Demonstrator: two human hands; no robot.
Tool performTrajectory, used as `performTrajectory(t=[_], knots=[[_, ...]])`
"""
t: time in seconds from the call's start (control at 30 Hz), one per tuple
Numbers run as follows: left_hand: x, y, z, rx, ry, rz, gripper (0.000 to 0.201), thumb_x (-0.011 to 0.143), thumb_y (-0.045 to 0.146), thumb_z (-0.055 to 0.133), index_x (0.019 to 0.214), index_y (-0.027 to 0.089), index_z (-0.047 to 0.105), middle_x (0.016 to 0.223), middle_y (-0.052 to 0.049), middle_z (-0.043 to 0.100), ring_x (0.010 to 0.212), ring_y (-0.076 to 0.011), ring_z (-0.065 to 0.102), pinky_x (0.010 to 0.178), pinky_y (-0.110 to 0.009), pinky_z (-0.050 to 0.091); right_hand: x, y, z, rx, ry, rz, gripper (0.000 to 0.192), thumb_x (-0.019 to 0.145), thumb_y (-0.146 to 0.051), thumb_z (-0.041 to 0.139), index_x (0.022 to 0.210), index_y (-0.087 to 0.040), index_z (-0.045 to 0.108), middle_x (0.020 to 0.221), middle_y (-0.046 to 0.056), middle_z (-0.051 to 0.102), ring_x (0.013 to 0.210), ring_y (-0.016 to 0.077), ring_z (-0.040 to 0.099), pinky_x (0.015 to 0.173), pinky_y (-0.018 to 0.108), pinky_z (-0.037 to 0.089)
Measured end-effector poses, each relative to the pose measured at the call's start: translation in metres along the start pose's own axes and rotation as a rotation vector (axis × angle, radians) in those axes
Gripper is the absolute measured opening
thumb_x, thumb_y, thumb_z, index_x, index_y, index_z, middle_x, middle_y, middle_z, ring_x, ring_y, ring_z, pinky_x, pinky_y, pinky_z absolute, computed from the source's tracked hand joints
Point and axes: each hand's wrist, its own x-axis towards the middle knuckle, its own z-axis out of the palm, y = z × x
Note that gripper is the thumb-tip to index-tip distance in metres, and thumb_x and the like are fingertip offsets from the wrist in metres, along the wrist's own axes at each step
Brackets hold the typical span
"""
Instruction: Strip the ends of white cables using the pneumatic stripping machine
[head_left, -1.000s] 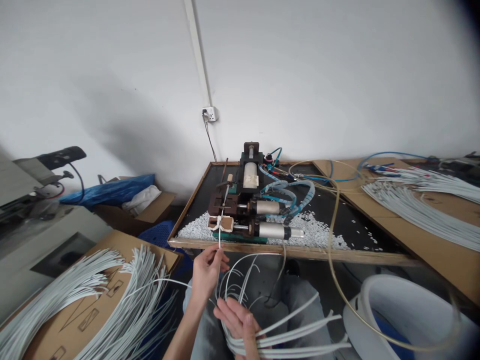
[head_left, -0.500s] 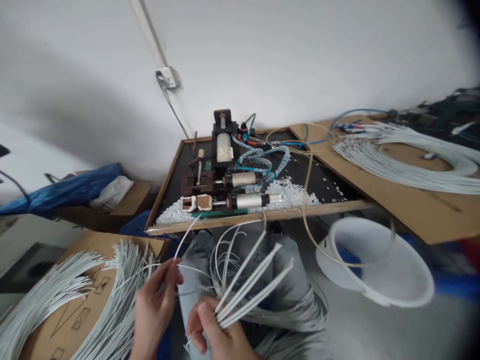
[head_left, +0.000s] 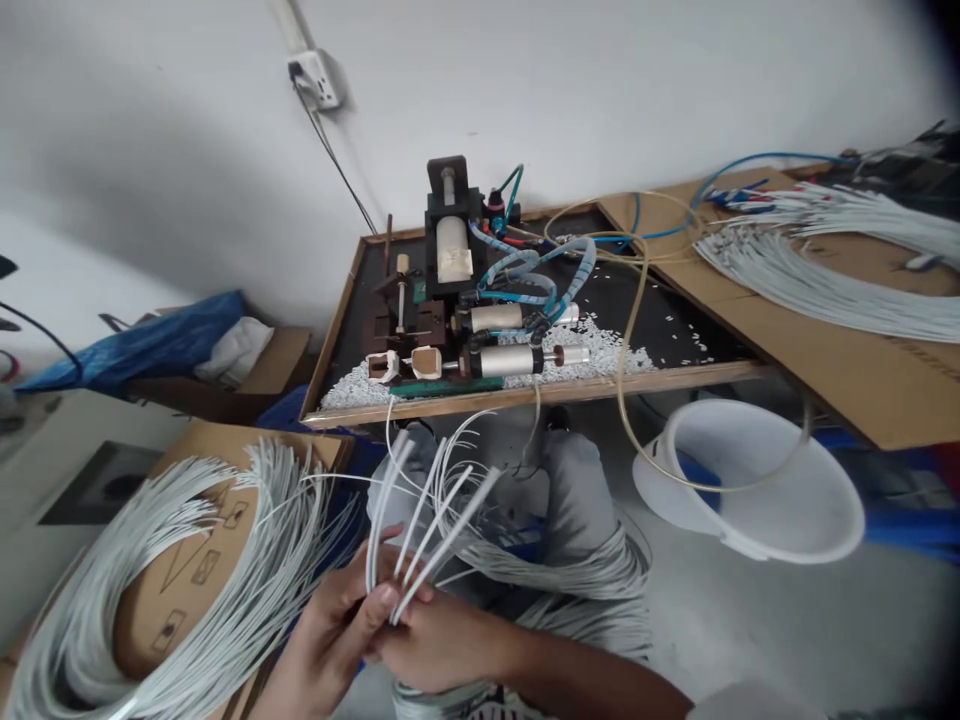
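A few white cables (head_left: pixel 420 520) fan upward over the person's lap, pinched between the left hand (head_left: pixel 341 625) and right hand (head_left: pixel 435 640). Evening the tips and separating one would feed it cleanly into the pneumatic stripper (head_left: pixel 457 330) on the table (head_left: pixel 540 395).

Black-topped bench (head_left: pixel 679 335), wood-edged. On it: a small machine (head_left: pixel 450 290) with blue hoses (head_left: pixel 536 275), white scraps (head_left: pixel 600 350) strewn about its base. Cardboard sheet (head_left: pixel 840 340) at the right end, seemingly overlapping the bench, bears a spread of white cables (head_left: pixel 817 285).
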Motion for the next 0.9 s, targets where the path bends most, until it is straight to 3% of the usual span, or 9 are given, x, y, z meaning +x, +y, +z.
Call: performTrajectory(t=[0.13, 0.23, 0.33, 0.43, 0.5, 0.6, 0.67, 0.8, 0.9], knots=[[0.003, -0.003, 0.006, -0.073, 0.000, -0.003, 0.040, 0.087, 0.055, 0.057, 0.070, 0.021, 0.070, 0.078, -0.011, 0.068, 0.080, -0.0269, 0.062, 0.071, -0.033, 0.055, -0.009, 0.001, -0.009, -0.337, -0.133, -0.155, 0.008, 0.082, -0.013, 0.063, 0.079, -0.011, 0.070, 0.089, 0.018, 0.074, 0.100, 0.0286, 0.062, 0.089, 0.040, 0.052], [-0.004, -0.009, 0.008, -0.161, 0.013, -0.038, 0.041, 0.090, 0.053, 0.054, 0.069, 0.019, 0.065, 0.064, -0.006, 0.060, 0.057, -0.0186, 0.054, 0.051, -0.025, 0.047, -0.004, -0.014, -0.030, -0.078, -0.114, -0.015, 0.009, 0.082, -0.008, 0.062, 0.084, -0.014, 0.068, 0.091, 0.012, 0.073, 0.104, 0.0268, 0.064, 0.097, 0.041, 0.049], [-0.005, -0.009, 0.013, -0.361, 0.164, 0.020, 0.044, 0.093, 0.050, 0.052, 0.063, 0.018, 0.056, 0.056, -0.002, 0.051, 0.051, -0.0147, 0.046, 0.051, -0.025, 0.043, -0.003, -0.020, -0.059, 0.255, -0.086, 0.155, 0.021, 0.092, -0.015, 0.054, 0.109, -0.022, 0.062, 0.109, 0.003, 0.070, 0.099, 0.0121, 0.067, 0.092, 0.025, 0.052], [0.008, -0.004, 0.020, -0.671, 0.317, 0.083, 0.043, 0.095, 0.047, 0.049, 0.062, 0.019, 0.048, 0.050, 0.003, 0.040, 0.048, -0.0135, 0.040, 0.052, -0.025, 0.042, -0.022, 0.010, -0.079, 0.266, 0.121, 0.495, 0.041, 0.087, -0.033, 0.064, 0.127, -0.029, 0.057, 0.133, 0.003, 0.061, 0.124, 0.0198, 0.054, 0.110, 0.038, 0.038], [0.021, 0.001, 0.025, -0.826, 0.376, 0.116, 0.041, 0.095, 0.044, 0.052, 0.062, 0.019, 0.048, 0.048, 0.006, 0.031, 0.044, -0.0112, 0.031, 0.046, -0.023, 0.037, -0.043, 0.046, -0.081, 0.210, 0.136, 0.609, 0.045, 0.086, -0.038, 0.064, 0.128, -0.023, 0.057, 0.137, 0.009, 0.058, 0.132, 0.0252, 0.046, 0.116, 0.047, 0.027], [0.038, 0.013, 0.029, -0.924, 0.413, 0.115, 0.040, 0.092, 0.042, 0.058, 0.062, 0.018, 0.048, 0.050, 0.007, 0.029, 0.044, -0.0095, 0.026, 0.043, -0.021, 0.033, -0.072, 0.091, -0.074, 0.217, -0.021, 0.753, 0.039, 0.088, -0.050, 0.055, 0.096, -0.016, 0.073, 0.101, 0.012, 0.076, 0.108, 0.0306, 0.065, 0.103, 0.055, 0.042], [0.044, 0.028, 0.024, -0.948, 0.417, 0.126, 0.040, 0.090, 0.043, 0.061, 0.061, 0.018, 0.048, 0.050, 0.008, 0.027, 0.043, -0.0085, 0.024, 0.042, -0.020, 0.030, -0.082, 0.102, -0.069, 0.237, -0.095, 0.774, 0.048, 0.094, -0.054, 0.043, 0.091, -0.017, 0.073, 0.096, 0.009, 0.077, 0.100, 0.0256, 0.069, 0.097, 0.050, 0.049], [0.028, 0.064, 0.000, -0.912, 0.378, 0.143, 0.042, 0.082, 0.044, 0.069, 0.056, 0.019, 0.048, 0.048, 0.007, 0.026, 0.041, -0.0077, 0.025, 0.039, -0.020, 0.029, -0.080, 0.075, -0.072, 0.246, -0.103, 0.760, 0.059, 0.097, -0.056, 0.026, 0.103, -0.017, 0.070, 0.087, 0.008, 0.075, 0.085, 0.0240, 0.069, 0.074, 0.040, 0.057], [-0.010, 0.077, -0.021, -0.845, 0.437, 0.117, 0.039, 0.073, 0.041, 0.078, 0.054, 0.019, 0.051, 0.044, 0.006, 0.033, 0.038, -0.0083, 0.031, 0.035, -0.022, 0.033, -0.076, 0.032, -0.077, 0.243, -0.018, 0.679, 0.048, 0.099, -0.050, 0.029, 0.118, -0.020, 0.063, 0.112, 0.007, 0.071, 0.110, 0.0220, 0.062, 0.100, 0.039, 0.045]])
